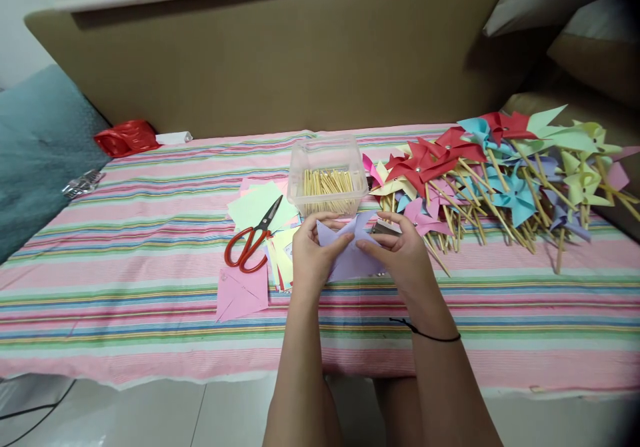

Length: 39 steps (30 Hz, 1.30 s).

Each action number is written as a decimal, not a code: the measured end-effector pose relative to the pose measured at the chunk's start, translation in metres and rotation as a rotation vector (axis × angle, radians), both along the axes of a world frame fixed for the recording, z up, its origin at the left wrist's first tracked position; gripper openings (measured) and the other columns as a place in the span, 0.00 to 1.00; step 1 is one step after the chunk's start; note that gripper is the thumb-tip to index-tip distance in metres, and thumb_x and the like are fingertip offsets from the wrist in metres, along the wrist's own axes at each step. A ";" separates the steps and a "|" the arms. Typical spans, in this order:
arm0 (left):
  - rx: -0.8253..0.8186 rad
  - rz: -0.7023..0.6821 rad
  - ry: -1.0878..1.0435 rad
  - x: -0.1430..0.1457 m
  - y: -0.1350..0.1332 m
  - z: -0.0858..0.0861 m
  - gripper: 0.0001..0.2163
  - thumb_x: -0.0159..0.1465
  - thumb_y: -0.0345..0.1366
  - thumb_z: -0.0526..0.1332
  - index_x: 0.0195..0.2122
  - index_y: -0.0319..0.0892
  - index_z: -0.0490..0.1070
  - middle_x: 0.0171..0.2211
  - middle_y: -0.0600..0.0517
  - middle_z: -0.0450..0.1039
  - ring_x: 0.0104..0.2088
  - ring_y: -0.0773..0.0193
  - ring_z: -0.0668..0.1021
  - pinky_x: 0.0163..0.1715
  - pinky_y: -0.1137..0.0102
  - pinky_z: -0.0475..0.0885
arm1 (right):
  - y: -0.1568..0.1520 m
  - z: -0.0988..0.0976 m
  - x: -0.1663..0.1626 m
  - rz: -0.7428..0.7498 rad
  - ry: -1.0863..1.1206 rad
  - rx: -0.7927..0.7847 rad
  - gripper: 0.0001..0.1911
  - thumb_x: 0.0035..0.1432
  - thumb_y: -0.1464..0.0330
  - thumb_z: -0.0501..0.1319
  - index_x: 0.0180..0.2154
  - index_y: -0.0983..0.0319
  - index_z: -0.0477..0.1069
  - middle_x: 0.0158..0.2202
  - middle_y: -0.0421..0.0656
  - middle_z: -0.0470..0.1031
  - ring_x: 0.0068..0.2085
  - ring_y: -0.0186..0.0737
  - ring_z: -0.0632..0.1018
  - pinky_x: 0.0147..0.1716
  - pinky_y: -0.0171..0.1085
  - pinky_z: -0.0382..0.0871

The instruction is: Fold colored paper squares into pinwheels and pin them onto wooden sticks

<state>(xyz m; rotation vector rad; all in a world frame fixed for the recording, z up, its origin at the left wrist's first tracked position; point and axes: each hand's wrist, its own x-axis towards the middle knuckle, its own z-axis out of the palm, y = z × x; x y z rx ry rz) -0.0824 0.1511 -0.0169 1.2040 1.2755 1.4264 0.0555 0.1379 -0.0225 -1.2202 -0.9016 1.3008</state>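
A purple paper pinwheel (pixel 354 261), partly folded, is held up between both hands above the striped cloth. My left hand (pixel 316 247) grips its left side, thumb pressed near the middle. On the other side my right hand (pixel 397 243) pinches the paper, its thumb also close to the centre. Just behind the hands stands a clear plastic box (pixel 325 148) of thin wooden sticks (pixel 327 185). To the left, red-handled scissors (pixel 253 240) lie on green paper sheets (pixel 255 203). Nearer me is a pink square with cut slits (pixel 243 292).
Finished pinwheels (pixel 450 160) on sticks are heaped at the right. A stack of coloured paper (pixel 281 253) lies by my left hand. A red plastic bag (pixel 127 138) and a white object (pixel 174 138) sit far left. The brown backrest (pixel 300 67) closes off the back.
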 end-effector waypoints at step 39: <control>0.023 -0.059 0.096 -0.004 0.001 -0.006 0.17 0.50 0.30 0.69 0.40 0.42 0.70 0.33 0.49 0.78 0.37 0.58 0.79 0.44 0.62 0.70 | 0.005 -0.010 0.003 0.070 0.008 -0.032 0.34 0.40 0.67 0.72 0.49 0.56 0.61 0.32 0.41 0.82 0.33 0.46 0.82 0.31 0.39 0.74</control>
